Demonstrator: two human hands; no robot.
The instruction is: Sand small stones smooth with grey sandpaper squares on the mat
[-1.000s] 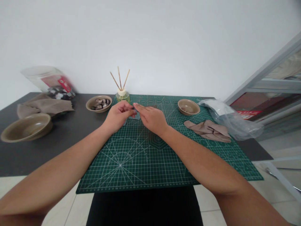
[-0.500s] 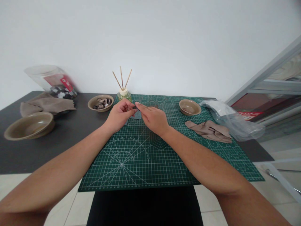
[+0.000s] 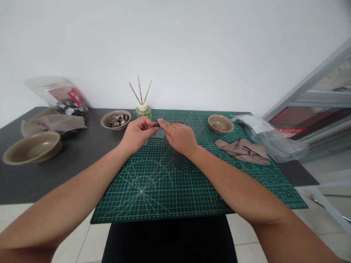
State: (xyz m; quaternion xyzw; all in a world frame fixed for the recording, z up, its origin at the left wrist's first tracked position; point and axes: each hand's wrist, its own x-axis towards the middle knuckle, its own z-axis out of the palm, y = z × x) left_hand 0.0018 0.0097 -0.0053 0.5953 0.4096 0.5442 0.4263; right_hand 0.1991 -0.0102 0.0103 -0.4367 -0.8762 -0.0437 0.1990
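Both hands meet over the far middle of the green cutting mat (image 3: 164,182). My left hand (image 3: 138,133) is curled, its fingertips pinching a small dark piece (image 3: 156,125). My right hand (image 3: 177,136) lies beside it with fingers held together and stretched toward that piece, resting on a small grey-blue cloth (image 3: 159,134) on the mat. Most of the cloth is hidden under the hands.
A reed diffuser (image 3: 143,108) stands just behind the hands. A bowl of small stones (image 3: 116,119) sits to the left, a small bowl (image 3: 220,123) to the right, a folded tan cloth (image 3: 242,151) and a plastic bag (image 3: 270,138) beyond. A large bowl (image 3: 32,147), a cloth and a tipped jar (image 3: 59,95) lie far left.
The hands have stayed almost in place. The small dark piece now shows more plainly between the left fingertips.
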